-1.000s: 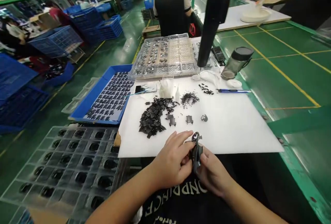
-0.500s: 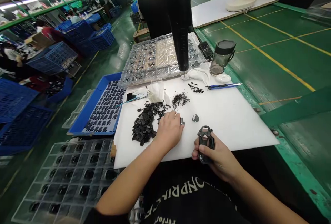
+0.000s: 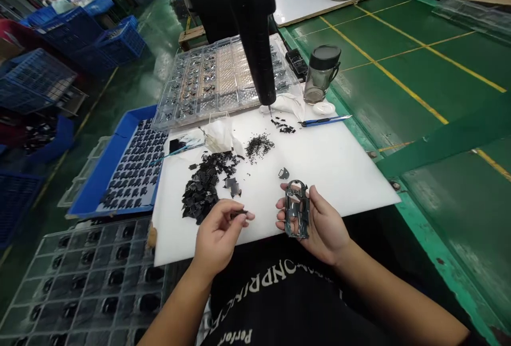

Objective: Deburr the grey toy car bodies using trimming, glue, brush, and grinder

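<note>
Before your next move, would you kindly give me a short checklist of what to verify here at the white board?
1. Right hand holds the dark frame securely: ok, cradled in the fingers.
2. Left hand holds the small black piece: ok, pinched between thumb and fingertips.
3. Blue-handled craft knife lies away from both hands: ok.
4. Tip of the black hanging tool stands away from both hands: ok.
5. Dark frame free of flaws: cannot tell, detail too small.
</note>
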Available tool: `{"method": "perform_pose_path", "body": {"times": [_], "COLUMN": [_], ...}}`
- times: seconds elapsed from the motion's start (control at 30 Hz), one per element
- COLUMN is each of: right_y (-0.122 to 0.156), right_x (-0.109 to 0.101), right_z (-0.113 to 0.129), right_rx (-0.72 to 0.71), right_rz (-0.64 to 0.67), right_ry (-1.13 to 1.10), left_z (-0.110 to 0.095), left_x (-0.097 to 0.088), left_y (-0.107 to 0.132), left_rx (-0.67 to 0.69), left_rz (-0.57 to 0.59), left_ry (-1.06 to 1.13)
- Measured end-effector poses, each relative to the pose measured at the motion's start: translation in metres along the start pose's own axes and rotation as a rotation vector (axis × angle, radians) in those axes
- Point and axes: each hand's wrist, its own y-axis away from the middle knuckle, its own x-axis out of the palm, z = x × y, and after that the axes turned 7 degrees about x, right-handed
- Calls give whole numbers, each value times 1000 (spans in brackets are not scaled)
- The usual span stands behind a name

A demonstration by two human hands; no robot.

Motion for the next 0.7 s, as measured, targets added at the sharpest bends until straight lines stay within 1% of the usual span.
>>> {"method": "perform_pose_path", "body": {"times": [0.07, 0.17, 0.2, 0.27, 0.37, 0.43, 0.53, 0.7], "right_y": [-1, -4, -6, -7, -8, -7, -6, -7], "right_x": [6, 11, 11, 13, 16, 19, 23, 28], "right_z": [0, -1, -2, -4, -8, -10, -13, -18], "right_rx": [33, 78, 90, 108, 110, 99, 70, 45], "right_rz": [29, 92, 108, 133, 154, 158, 148, 119], "right_ry": [-19, -52, -61, -74, -84, -79, -58, -18], "left_z": [-6, -6, -5, -2, -2, -4, -9, -17], "left_x": [-6, -15, -18, -24, -30, -32, -32, -29], "left_y": [14, 26, 29, 33, 37, 38, 37, 37], "left_rx": [-94, -218, -238, -245, -196, -146, -65, 51], "left_rz": [-89, -252, -296, -346, -364, -352, -315, -270], "left_ry": [1, 20, 52, 129, 213, 220, 186, 68]}}
